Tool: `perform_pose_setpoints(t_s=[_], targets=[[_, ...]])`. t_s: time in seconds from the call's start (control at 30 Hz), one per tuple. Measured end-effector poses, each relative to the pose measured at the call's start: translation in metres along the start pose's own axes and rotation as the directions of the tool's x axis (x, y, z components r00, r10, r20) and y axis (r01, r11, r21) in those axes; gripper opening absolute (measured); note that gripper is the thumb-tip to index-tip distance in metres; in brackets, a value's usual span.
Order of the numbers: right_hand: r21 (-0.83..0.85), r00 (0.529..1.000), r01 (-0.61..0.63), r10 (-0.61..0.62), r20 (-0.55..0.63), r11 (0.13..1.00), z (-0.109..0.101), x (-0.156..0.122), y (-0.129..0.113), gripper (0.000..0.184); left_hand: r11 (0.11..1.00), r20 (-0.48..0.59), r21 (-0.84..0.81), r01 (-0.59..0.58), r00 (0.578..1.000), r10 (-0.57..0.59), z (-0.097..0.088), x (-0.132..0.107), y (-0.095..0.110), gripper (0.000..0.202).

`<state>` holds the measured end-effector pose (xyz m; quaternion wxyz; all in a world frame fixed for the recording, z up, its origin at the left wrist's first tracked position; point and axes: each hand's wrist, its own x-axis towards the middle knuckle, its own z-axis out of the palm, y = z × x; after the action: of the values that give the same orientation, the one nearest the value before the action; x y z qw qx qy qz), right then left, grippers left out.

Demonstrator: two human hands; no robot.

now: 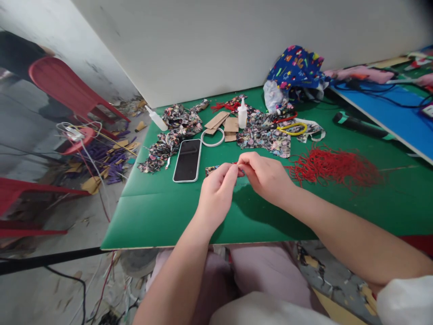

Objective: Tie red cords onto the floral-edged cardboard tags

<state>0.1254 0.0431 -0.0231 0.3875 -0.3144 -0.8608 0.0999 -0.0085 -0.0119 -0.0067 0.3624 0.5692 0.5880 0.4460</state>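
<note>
My left hand [218, 187] is closed, thumb and forefinger pinched on a small piece of floral fabric [212, 170] whose end shows past the knuckles. Against its fingertips, my right hand [267, 175] is also closed in a pinch. A trace of red shows by the fingers, but what lies between the right fingertips is hidden. Just right of that hand lies a loose heap of red cords [333, 166]. Beyond both hands are more floral fabric pieces [265, 140], with yellow-handled scissors [292, 129] on top.
A phone [187, 160], a white ring [212, 137], brown cardboard pieces [217, 122] and two squeeze bottles [242, 115] [156, 119] rest on the green table [149, 216]. Blue patterned cloth [297, 67] is piled at the back. A blue board [389, 110] stands right; red chairs [64, 85] stand left.
</note>
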Motion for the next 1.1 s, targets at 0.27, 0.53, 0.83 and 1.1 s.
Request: perform_pose_setpoints(t_s=[0.27,0.53,0.83,1.1], targets=[[-0.036,0.998,0.029,-0.031,-0.054,0.999,0.002,-0.002,0.001,0.010,0.904,0.005,0.397,-0.160,0.985,0.172,0.000,-0.001,0.001,0.021],[-0.015,0.997,0.054,-0.055,-0.056,0.998,-0.002,-0.002,-0.002,0.008,0.928,-0.060,0.334,-0.166,0.979,0.197,0.003,-0.002,0.000,0.021],[-0.028,0.985,0.114,-0.117,-0.126,0.993,-0.004,-0.001,-0.005,0.010,0.991,-0.212,0.072,-0.110,0.970,0.123,0.018,-0.007,-0.005,0.024],[-0.019,0.996,0.052,-0.053,-0.076,0.998,-0.004,-0.001,-0.007,0.013,0.990,-0.171,0.025,-0.135,0.976,0.138,0.012,-0.003,-0.008,0.023]])
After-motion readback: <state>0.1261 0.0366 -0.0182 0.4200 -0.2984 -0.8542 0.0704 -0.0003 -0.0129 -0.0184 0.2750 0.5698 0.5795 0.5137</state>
